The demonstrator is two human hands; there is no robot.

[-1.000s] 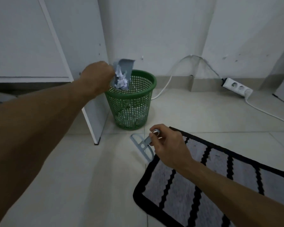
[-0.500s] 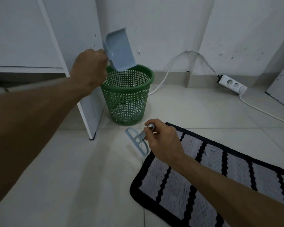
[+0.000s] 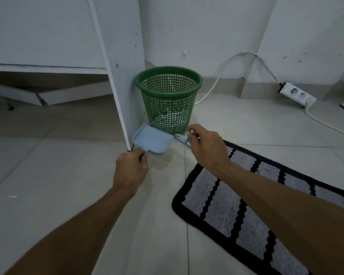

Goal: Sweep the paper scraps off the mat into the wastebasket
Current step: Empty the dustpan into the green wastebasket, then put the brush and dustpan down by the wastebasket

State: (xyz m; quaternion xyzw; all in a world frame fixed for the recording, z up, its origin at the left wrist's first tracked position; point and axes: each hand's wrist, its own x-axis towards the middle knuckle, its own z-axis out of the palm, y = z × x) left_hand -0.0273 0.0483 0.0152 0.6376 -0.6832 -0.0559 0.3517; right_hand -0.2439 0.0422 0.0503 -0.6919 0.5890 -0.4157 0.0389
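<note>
A green mesh wastebasket (image 3: pixel 168 97) stands on the tiled floor against a white cabinet panel, with white paper scraps visible low inside it. Just in front of it, a light blue dustpan (image 3: pixel 150 140) lies low over the floor, empty, with my left hand (image 3: pixel 130 170) shut on its handle. My right hand (image 3: pixel 208 148) grips a small light blue hand brush (image 3: pixel 183 140), whose head touches the dustpan's right side. The black-bordered grey striped mat (image 3: pixel 246 211) lies at the lower right, with no scraps visible on it.
A white cabinet side panel (image 3: pixel 125 76) rises just left of the wastebasket. A white power strip (image 3: pixel 297 94) and its cables (image 3: pixel 326 124) lie along the back wall at the right. Loose white boards (image 3: pixel 48 96) lie under the cabinet at the left.
My left hand has lowered the dustpan from above the wastebasket down to the floor in front of it; the scraps fell in earlier. My right hand has brought the brush against the dustpan.
</note>
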